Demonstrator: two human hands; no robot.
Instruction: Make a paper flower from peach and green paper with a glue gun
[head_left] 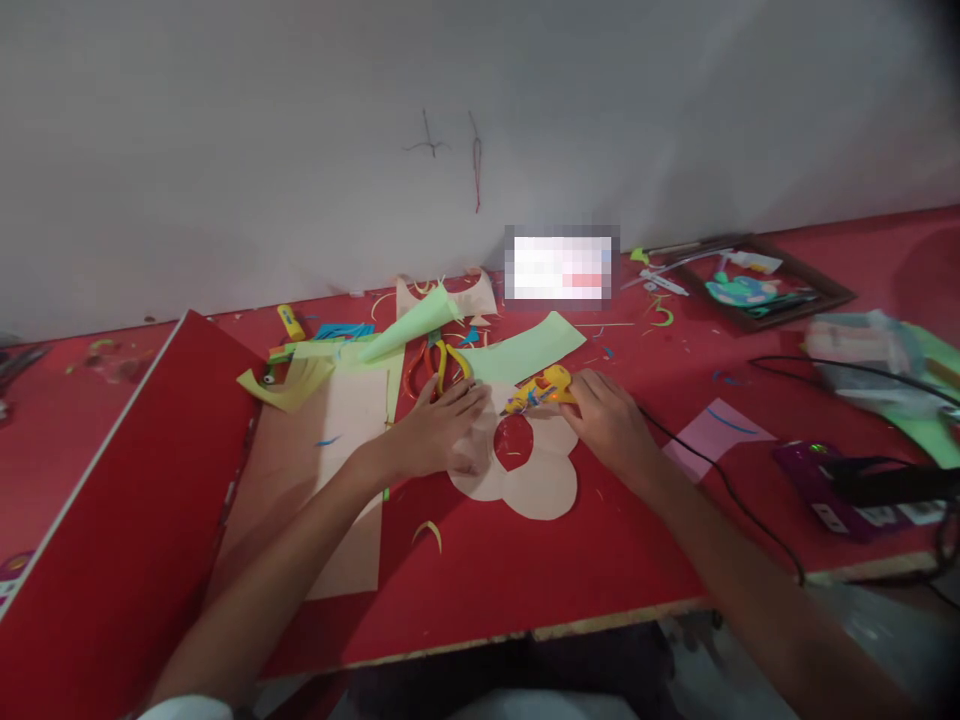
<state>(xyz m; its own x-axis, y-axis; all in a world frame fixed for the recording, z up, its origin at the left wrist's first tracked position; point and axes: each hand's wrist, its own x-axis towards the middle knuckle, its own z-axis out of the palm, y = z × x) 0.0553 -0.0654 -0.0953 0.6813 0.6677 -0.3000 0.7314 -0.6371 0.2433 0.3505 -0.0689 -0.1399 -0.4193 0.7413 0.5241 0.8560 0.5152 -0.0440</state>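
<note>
My right hand (611,415) grips a yellow hot glue gun (553,385), its nozzle pointing left over a pale pink paper flower (541,490). The flower lies flat and has a round hole in its centre, through which the red table shows. Resting on the flower's left petals is my left hand (442,428), fingers stretched out and nothing held. Just beyond it lies a pair of scissors with red and yellow handles (444,368), partly hidden. A rolled light green paper (414,325) and a flat green strip (536,347) are behind the flower.
Pale paper sheets (345,560) lie left beside an upright red board (142,480). A dark cord (720,470) trails right from the glue gun. Farther right are a pink paper (712,440), a purple box (814,490) and a brown-framed tray (832,297). Paper scraps are scattered around.
</note>
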